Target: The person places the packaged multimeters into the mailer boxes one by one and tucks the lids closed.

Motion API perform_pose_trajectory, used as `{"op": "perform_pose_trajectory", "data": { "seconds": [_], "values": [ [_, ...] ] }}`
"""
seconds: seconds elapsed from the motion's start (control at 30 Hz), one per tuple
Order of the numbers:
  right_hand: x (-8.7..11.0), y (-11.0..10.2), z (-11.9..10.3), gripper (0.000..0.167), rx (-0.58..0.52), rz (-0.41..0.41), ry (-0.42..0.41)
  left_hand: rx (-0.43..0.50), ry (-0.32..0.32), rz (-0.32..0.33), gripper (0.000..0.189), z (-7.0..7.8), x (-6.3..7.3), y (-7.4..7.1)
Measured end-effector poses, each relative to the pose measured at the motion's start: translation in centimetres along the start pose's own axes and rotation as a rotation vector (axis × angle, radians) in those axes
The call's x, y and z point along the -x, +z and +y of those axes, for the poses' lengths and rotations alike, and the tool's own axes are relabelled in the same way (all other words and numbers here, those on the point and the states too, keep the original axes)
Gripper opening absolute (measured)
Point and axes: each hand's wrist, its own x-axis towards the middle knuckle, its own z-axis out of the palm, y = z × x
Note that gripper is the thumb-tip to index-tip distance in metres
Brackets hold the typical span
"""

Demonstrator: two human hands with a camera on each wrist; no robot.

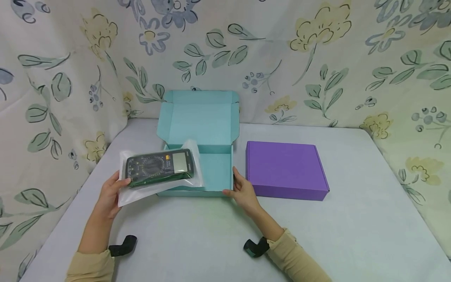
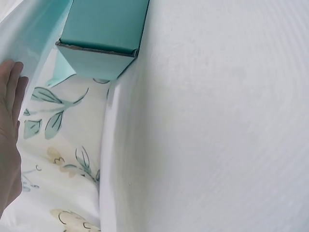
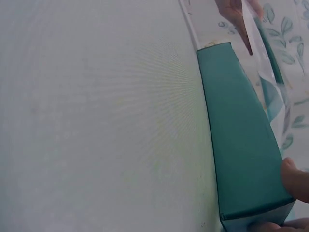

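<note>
The fingers of the left hand point(image 1: 110, 194) pinch one end of a see-through bag point(image 1: 132, 200), thumb on top. A dark meter point(image 1: 153, 166) lies inside the bag, right by the thumb tip, up over the left part of an open blue-green box point(image 1: 218, 168). The right hand point(image 1: 246, 192) grips that box at its near right corner. The left wrist view shows the other left fingers under the bag, which the head view hides. Only the head view shows the meter's dial and screen, and a closed purple box point(image 1: 283, 170). Both boxes sit on a white table point(image 1: 197, 235). Flowery cloth point(image 1: 264, 23) hangs behind.
</note>
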Motion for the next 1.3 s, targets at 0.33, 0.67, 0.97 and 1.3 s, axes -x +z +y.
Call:
{"op": "perform_pose_trajectory", "data": {
  "seconds": [0.33, 0.67, 0.97, 1.3],
  "values": [
    [0.0, 0.0, -0.1, 0.084, 0.006, 0.007, 0.012, -0.199, -0.100, 0.029, 0.063, -0.2, -0.8, 0.8],
    [0.0, -0.1, 0.0, 0.084, 0.007, 0.002, 0.002, -0.271, -0.133, -0.002, 0.052, -0.6, -1.4, 1.6],
    [0.0, 0.0, -0.2, 0.084, 0.021, 0.012, 0.015, -0.318, -0.196, -0.015, 0.068, -0.5, -2.1, 2.2],
    [0.0, 0.0, 0.0, 0.084, 0.005, 0.007, 0.015, -0.409, -0.206, -0.045, 0.068, -0.5, -2.9, 3.2]
  ]
}}
